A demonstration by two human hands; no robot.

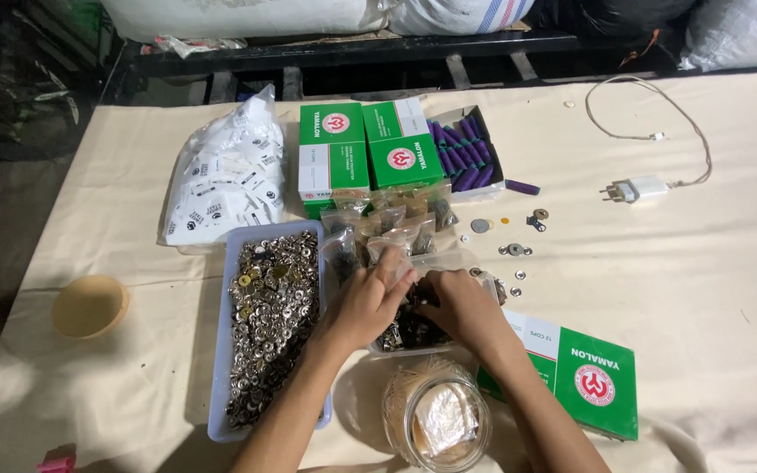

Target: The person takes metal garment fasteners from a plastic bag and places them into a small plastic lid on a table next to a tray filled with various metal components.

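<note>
My left hand (368,298) and my right hand (459,307) meet over a small clear tray (449,263) of dark metal fasteners in the middle of the table. Both hands have their fingers curled down into the pieces; what they pinch is hidden. Left of my left hand stands a long pale blue tray (219,350) heaped with several silver and brass snap buttons. Small clear bags of metal parts (387,228) lie just beyond my fingers. A clear jar (435,416) with crumpled foil inside sits below my wrists.
Two green and white boxes (365,153) and an open box of purple thread cones (466,153) stand at the back. A bag of white labels (225,180) lies left, another green box (584,372) right. Loose fasteners (514,250), a white charger (640,188) and a tan lid (89,307) lie around.
</note>
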